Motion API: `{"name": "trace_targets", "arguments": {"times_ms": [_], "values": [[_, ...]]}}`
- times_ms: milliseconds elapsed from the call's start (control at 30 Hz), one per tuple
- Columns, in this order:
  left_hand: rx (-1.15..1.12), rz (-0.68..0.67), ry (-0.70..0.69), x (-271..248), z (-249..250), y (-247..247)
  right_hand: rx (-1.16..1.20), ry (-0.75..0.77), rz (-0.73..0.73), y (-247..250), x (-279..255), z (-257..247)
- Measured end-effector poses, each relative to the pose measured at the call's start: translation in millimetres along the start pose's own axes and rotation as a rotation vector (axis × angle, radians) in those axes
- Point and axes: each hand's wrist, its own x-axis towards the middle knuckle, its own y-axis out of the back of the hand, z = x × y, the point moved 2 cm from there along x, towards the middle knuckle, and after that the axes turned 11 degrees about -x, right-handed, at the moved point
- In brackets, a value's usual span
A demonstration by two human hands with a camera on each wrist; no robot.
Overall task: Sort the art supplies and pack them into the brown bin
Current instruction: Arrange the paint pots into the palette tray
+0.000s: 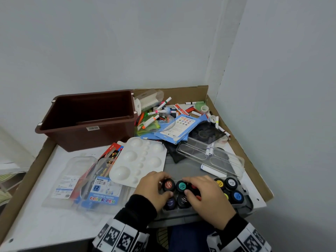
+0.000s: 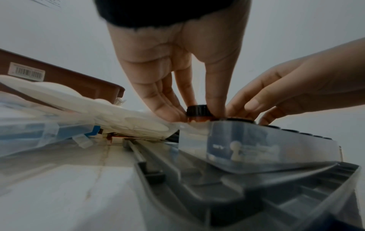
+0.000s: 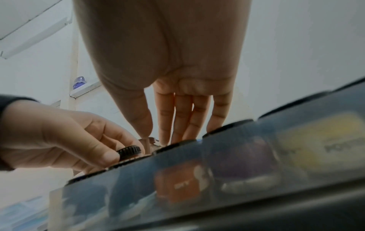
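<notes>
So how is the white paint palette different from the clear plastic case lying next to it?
The white palette is opaque, with round wells; the clear case is see-through, with long oval compartments. The palette leans on marker packs; the case lies on a grey lid. Neither is in the brown bin.

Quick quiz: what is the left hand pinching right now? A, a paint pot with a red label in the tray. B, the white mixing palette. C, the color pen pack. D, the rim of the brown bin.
A: the left hand has thumb and fingers round the ribbed black lid of the red-labelled paint pot in the tray.
</notes>
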Motion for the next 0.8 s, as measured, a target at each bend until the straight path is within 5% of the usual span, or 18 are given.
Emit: {"name": "trace_targets", "arguments": {"times_ms": [367,533,800], "values": [[0.120,-0.055,-0.014,-1.2,0.8,-5.4,0.144,-0.054,-0.059,39.3,10.8,18.1],[0.103,-0.026,-0.003,-0.3,0.6,-7.0,-0.024,-0.080,-0.107,66.8,33.8,41.7],[0.103,-0.019,0.031,0.6,-4.5,-0.2,-0.407,-0.250,-0.415,63.5,84.5,88.5]]}}
